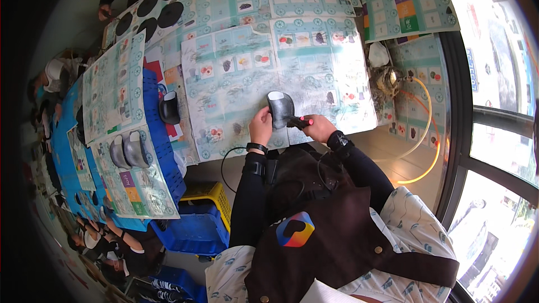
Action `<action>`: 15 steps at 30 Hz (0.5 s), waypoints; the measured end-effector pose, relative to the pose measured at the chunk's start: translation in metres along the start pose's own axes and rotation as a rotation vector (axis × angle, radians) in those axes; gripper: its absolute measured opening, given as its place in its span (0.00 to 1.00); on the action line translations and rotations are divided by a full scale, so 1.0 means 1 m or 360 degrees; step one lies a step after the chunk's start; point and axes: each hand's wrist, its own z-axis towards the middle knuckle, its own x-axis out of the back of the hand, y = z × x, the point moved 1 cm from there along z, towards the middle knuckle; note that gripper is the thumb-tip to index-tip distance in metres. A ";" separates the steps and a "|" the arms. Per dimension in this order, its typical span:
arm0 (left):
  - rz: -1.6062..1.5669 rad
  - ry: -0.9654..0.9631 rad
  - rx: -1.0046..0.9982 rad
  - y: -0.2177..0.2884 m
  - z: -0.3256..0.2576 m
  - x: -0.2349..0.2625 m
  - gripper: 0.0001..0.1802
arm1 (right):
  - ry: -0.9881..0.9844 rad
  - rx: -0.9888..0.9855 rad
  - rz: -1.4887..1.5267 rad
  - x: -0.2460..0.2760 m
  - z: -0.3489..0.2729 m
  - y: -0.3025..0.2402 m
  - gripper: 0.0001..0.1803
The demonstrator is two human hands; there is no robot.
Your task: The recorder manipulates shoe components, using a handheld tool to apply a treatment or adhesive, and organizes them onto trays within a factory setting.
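Observation:
A dark grey, cup-like moulded piece (279,113) with a pale inner side stands over the near part of the paper-covered table (230,92). My left hand (260,128) pinches its lower left edge. On the opposite side, my right hand (321,129) is closed around a black tool with red ends (298,122). The tool's front reaches the piece's lower right side; its exact kind and whether it touches are too small to tell. A similar black moulded piece (169,110) lies further left, and two grey ones (135,150) sit on printed sheets beyond it.
A blue plastic crate (164,134) borders the table's left. Yellow (223,205) and blue crates (193,233) are below it. Yellow and orange hoses (429,106) hang at right beside a dirty round fitting (388,80). Black flat pieces (168,14) lie far left; other people work along the left.

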 end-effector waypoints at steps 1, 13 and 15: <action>-0.0033 -0.0011 0.0010 0.000 -0.001 0.000 0.16 | 0.0223 0.0157 -0.0231 0.000 0.000 0.001 0.12; 0.0115 0.0033 -0.0127 0.038 -0.006 -0.004 0.20 | 0.0366 -0.0002 -0.0227 0.002 -0.001 0.014 0.14; 0.0111 0.0025 -0.0131 0.038 -0.006 -0.005 0.20 | 0.0284 0.0059 -0.0202 -0.004 -0.006 0.008 0.16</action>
